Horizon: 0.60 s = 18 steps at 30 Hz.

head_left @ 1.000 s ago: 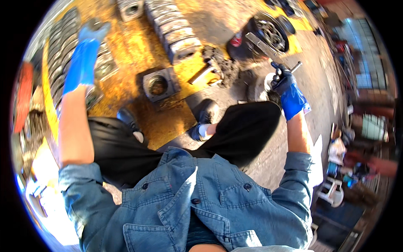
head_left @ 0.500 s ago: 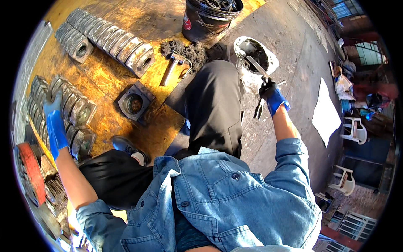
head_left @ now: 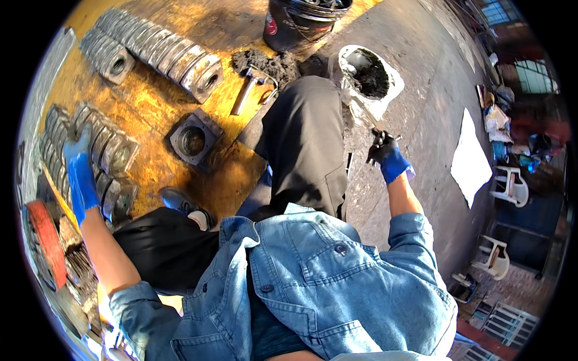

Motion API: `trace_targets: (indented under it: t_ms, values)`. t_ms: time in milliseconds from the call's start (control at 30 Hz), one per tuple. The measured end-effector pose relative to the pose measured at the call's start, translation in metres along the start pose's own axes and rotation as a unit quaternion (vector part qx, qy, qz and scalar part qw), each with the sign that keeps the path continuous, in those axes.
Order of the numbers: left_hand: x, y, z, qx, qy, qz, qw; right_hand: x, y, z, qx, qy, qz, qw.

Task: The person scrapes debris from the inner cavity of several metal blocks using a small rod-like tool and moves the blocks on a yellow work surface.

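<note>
My left hand [head_left: 79,157], in a blue glove with greyish fingers, grips the edge of a square metal block [head_left: 115,154] in the nearer left rows. My right hand [head_left: 385,150], its blue glove blackened at the fingers, is closed around a flat-bladed scraper [head_left: 361,112]. The scraper's blade points up and left, beside a white tub [head_left: 394,90] with dark grease-like paste inside. A single square block with a round bore [head_left: 192,142] lies apart on the yellow-brown surface. Part of the scraper's handle is hidden in my right hand.
Two longer rows of blocks [head_left: 158,54] lie at the far left. A black bucket [head_left: 295,27] stands at the back, near dark fibrous waste [head_left: 265,63] and a hammer-like tool [head_left: 245,93]. A red wheel-like part [head_left: 46,243] is at lower left; a white sheet [head_left: 471,159] lies right.
My right hand has moved slightly down and left, drawing the scraper's blade out from over the tub's opening to its near side. My left hand stays on the blocks.
</note>
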State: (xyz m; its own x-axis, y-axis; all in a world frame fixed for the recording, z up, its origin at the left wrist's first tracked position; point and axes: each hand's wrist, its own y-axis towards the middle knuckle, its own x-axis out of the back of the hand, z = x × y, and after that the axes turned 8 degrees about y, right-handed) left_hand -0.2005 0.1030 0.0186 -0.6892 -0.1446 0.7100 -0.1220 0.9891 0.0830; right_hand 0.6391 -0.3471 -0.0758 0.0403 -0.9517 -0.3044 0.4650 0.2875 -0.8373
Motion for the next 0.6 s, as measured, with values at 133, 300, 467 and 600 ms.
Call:
trace_targets:
  t_ms: [133,300,467,600]
  values:
    - [0.005,-0.004,0.015,-0.098,0.034,-0.06,0.993,-0.009,-0.008,-0.004,0.117,-0.08,0.053,0.989]
    - [-0.004,-0.068,-0.017,-0.044,0.066,-0.059,0.995,-0.042,-0.036,0.06,0.213,-0.19,0.15,0.947]
    - [0.018,-0.116,-0.041,0.015,0.068,-0.082,0.994,-0.195,-0.125,0.033,0.188,-0.258,0.46,0.829]
    - [0.008,-0.124,-0.058,0.035,0.049,-0.089,0.994,-0.297,-0.161,-0.048,0.091,-0.385,0.515,0.761]
